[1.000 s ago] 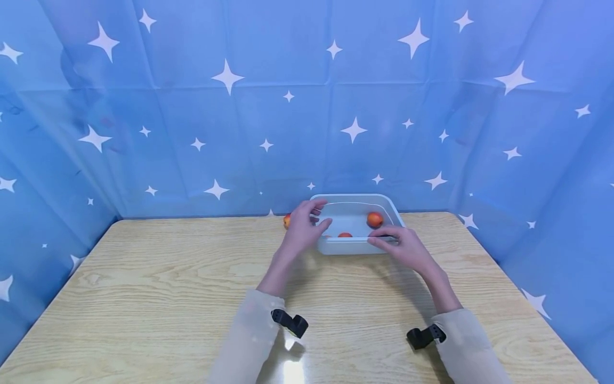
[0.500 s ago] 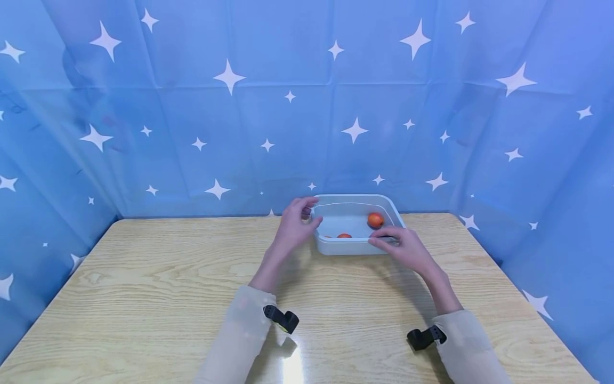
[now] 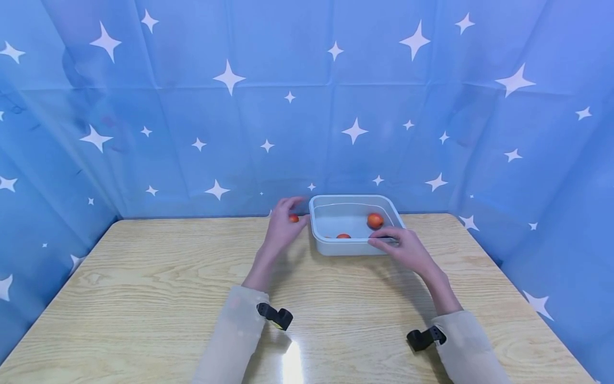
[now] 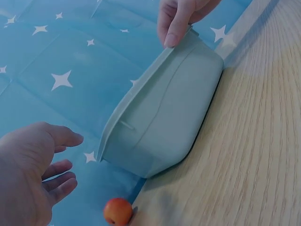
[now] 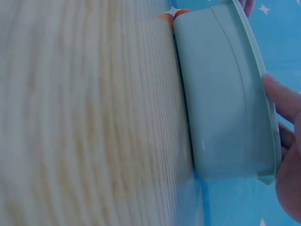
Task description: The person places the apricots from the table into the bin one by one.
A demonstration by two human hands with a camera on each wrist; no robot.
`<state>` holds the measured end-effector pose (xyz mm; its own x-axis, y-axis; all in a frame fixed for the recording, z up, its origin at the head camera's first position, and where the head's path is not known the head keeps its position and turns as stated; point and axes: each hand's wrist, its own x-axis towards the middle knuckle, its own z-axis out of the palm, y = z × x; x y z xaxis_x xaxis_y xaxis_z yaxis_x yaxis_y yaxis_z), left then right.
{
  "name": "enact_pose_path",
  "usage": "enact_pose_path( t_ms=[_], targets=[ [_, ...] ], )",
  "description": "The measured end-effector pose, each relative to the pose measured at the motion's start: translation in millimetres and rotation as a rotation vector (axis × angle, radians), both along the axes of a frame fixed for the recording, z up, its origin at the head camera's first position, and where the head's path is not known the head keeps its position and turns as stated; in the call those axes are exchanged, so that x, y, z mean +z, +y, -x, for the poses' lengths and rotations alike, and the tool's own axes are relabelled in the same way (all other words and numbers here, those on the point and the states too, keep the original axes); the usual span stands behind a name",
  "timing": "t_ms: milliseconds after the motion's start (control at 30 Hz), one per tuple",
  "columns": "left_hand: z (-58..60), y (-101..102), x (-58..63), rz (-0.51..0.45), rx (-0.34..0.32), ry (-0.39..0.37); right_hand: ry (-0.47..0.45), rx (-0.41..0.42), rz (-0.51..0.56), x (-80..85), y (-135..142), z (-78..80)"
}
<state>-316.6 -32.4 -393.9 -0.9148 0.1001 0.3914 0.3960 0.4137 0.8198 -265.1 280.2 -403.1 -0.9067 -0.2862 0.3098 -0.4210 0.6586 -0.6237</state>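
Observation:
A pale blue-grey plastic bin [image 3: 342, 249] stands at the back of the table. My right hand [image 3: 408, 249] pinches its front rim near the right corner, thumb outside in the right wrist view. Just left of the bin, my left hand [image 3: 278, 228] hovers with fingers apart. A small red-orange, apple-like fruit [image 3: 293, 218] shows beyond its palm; in the left wrist view that fruit [image 4: 118, 211] lies on the table, apart from the hand [image 4: 28, 165]. Inside the bin are a red-orange fruit [image 3: 375, 221] at the right and another [image 3: 343, 236], partly hidden by the front wall.
The wood-grain table [image 3: 158, 298] stretches forward and to both sides. A blue curtain with white stars [image 3: 297, 133] hangs right behind the bin and along both sides. Black wrist cameras [image 3: 275, 316] sit on both sleeves.
My left hand has moved left, from over the bin's left end to beside it, near the fruit on the table. The right hand has stayed on the rim.

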Motion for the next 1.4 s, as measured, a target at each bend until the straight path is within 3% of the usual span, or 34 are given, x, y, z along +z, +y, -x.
enact_pose_path(
  t_ms=[300,500,733,1100,1400],
  targets=[
    [5.6,-8.7,-12.3,0.078,0.035,-0.036,0.012,-0.005,-0.003,0.6,-1.1,-0.2],
    [6.7,-13.4,-21.8,0.088,0.045,-0.109,0.024,-0.001,-0.003,0.0,-0.4,-0.7],
    [10.6,-16.3,-30.3,0.102,0.054,-0.126,0.016,-0.016,-0.009,-0.4,-0.2,-0.2],
    [19.4,-19.6,-40.7,0.154,-0.001,-0.117,0.007,-0.007,-0.002,-0.8,-1.1,0.3],
    [18.3,-19.8,-43.5,0.201,-0.012,-0.155,0.014,-0.008,-0.011,-1.0,-0.3,-0.2]
  ],
)
